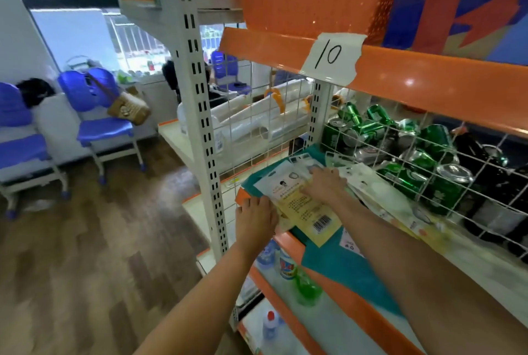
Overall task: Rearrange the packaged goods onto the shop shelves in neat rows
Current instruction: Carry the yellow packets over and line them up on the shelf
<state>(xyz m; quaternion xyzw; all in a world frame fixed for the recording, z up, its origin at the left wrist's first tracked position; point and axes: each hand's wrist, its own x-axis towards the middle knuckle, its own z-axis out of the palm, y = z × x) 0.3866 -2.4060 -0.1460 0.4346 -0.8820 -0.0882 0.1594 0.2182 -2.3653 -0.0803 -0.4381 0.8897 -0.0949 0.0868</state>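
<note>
Both hands are flat on the packet (300,200) at the shelf (371,323) front: left hand (257,216) at its near-left edge, right hand (325,183) pressing its far end. It looks light, thin and slippery (bendy too), so hold opposite edges.

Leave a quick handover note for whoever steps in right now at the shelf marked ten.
Left hand: flat on the near left edge of the top flat packet, fingers straight.
Right hand: pressing flat on the same packet's far side.
The packet lies on a teal sheet at the shelf's left end. More flat packets lie loosely overlapped to the right, along the wire divider.
Done: one stack being squared.
Left: line up the loose packets in rows.
</note>
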